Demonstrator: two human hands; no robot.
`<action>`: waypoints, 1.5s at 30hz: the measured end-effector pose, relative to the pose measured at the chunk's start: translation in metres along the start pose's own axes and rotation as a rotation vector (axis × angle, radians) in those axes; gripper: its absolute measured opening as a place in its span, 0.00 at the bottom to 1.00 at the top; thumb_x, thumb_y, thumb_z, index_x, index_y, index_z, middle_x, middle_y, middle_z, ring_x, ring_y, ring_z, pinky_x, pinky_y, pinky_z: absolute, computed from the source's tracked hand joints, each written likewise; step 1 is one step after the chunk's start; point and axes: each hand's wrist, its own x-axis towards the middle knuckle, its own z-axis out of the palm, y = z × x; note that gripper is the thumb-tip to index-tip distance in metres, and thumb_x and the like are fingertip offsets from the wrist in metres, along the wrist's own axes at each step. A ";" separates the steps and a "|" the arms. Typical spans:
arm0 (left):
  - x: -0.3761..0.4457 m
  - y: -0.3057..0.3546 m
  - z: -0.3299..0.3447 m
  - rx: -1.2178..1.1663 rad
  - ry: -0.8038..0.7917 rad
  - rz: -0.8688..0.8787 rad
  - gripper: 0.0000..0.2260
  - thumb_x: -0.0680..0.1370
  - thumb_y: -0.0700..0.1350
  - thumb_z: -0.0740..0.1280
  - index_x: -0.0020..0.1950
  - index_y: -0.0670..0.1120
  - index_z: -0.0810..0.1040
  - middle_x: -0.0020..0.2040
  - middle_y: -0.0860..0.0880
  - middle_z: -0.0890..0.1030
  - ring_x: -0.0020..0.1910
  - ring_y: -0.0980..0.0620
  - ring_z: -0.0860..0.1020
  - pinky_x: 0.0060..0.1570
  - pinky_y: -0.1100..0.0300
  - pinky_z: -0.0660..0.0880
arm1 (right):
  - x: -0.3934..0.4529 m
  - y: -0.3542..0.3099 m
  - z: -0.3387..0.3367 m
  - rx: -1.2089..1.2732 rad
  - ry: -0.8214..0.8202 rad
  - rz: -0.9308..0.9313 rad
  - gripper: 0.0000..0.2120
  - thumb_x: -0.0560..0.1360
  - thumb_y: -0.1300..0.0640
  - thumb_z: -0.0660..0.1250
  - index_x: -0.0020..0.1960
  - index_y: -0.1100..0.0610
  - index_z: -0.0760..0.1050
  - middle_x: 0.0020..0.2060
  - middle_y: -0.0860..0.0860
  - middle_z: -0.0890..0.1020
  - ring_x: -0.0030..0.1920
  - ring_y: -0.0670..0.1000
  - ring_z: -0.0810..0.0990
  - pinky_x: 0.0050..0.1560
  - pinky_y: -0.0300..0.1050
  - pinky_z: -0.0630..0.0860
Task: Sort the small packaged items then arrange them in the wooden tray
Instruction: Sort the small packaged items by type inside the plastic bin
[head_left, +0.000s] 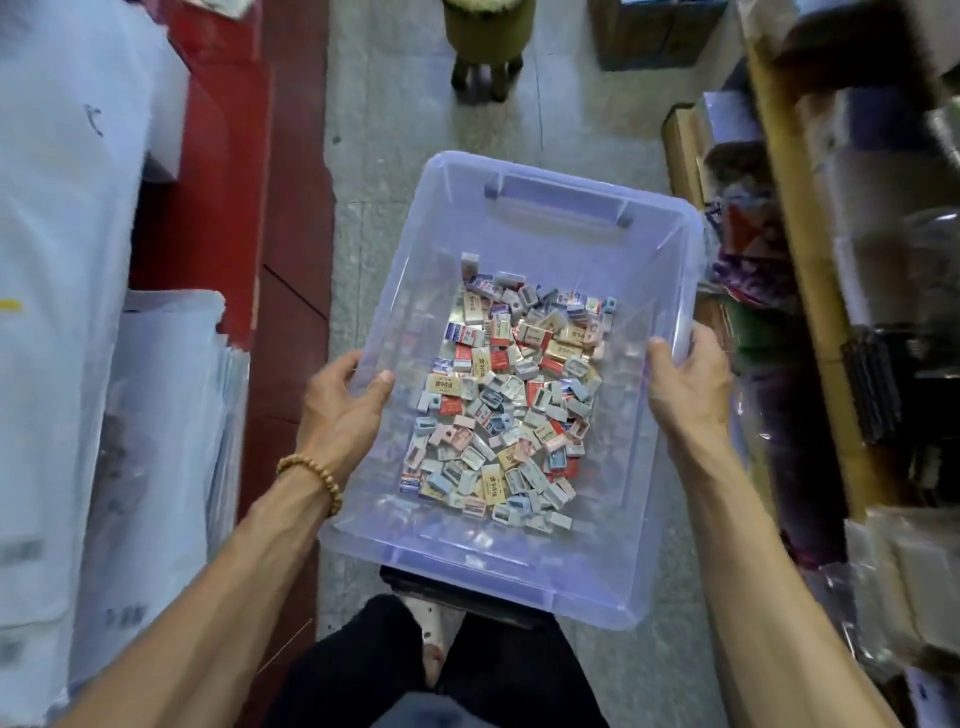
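Observation:
A clear bluish plastic bin (524, 587) is held above the floor in front of me. Its bottom is covered with a loose pile of small packaged items (511, 400), little boxes in white, blue, red, pink and yellow. My left hand (340, 410) grips the bin's left rim, thumb inside the wall. My right hand (685, 384) grips the right rim the same way. A bead bracelet sits on my left wrist. No wooden tray is in view.
Stacks of white plastic-wrapped goods (67, 291) fill the left side beside a red surface (228, 218). Shelving with wrapped stock (841, 260) runs along the right. A green stool (488, 47) stands ahead on the speckled floor. My legs and a dark object lie under the bin.

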 end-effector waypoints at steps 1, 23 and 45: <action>0.014 0.015 0.001 0.014 0.022 -0.003 0.09 0.78 0.44 0.68 0.58 0.48 0.80 0.50 0.50 0.83 0.48 0.51 0.80 0.51 0.53 0.78 | 0.022 -0.015 0.004 -0.007 -0.020 -0.019 0.15 0.80 0.55 0.62 0.63 0.62 0.73 0.56 0.57 0.80 0.53 0.57 0.78 0.50 0.45 0.74; 0.507 0.311 0.059 0.025 -0.103 0.055 0.13 0.78 0.44 0.68 0.62 0.45 0.79 0.58 0.47 0.82 0.57 0.46 0.80 0.58 0.49 0.77 | 0.459 -0.313 0.127 -0.002 0.124 -0.052 0.11 0.81 0.57 0.62 0.62 0.57 0.75 0.51 0.50 0.79 0.47 0.50 0.76 0.47 0.45 0.71; 0.918 0.591 0.250 -0.055 -0.385 0.094 0.07 0.79 0.42 0.67 0.54 0.52 0.80 0.49 0.50 0.84 0.46 0.52 0.83 0.45 0.54 0.80 | 0.896 -0.466 0.164 -0.008 0.316 0.149 0.07 0.79 0.59 0.60 0.54 0.58 0.74 0.41 0.48 0.76 0.35 0.42 0.69 0.35 0.39 0.68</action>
